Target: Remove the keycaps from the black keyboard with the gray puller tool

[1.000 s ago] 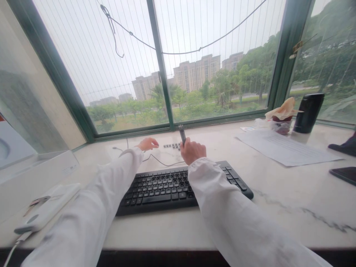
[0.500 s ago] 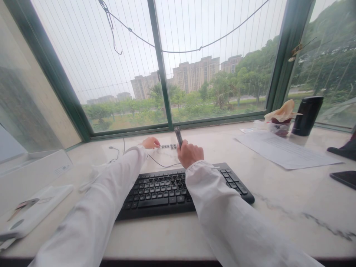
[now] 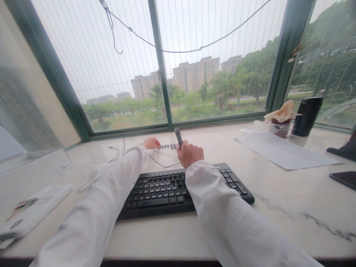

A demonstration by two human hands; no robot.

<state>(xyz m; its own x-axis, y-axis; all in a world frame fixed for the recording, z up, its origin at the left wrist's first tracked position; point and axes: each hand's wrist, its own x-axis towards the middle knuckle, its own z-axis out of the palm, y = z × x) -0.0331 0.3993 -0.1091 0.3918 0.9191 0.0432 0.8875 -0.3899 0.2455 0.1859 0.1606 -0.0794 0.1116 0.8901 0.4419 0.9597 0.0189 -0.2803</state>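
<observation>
A black keyboard point(image 3: 160, 202) lies in front of me, partly hidden under my forearms; several keys in its upper rows lack caps. Behind it, loose dark keycaps point(image 3: 167, 146) stand in short rows on the white marble surface. My left hand point(image 3: 151, 143) rests at the left end of these rows, thumb and fingers drawn together; whatever is between the fingertips is too small to make out. My right hand point(image 3: 190, 154) is closed around a slim dark grey tool point(image 3: 178, 136), which points up and away above the keyboard's back edge. The tool's exact kind is unclear.
A thin cable point(image 3: 161, 164) runs behind the keyboard. On the left are a white box point(image 3: 36, 168) and a white object with keys point(image 3: 27, 203). To the right lie paper point(image 3: 280, 148), a black phone point(image 3: 345, 179), a cup point(image 3: 279, 128) and a black tumbler point(image 3: 307, 116).
Almost nothing differs. My left hand has shifted very slightly to the right along the keycaps; my right hand keeps the tool in the same place.
</observation>
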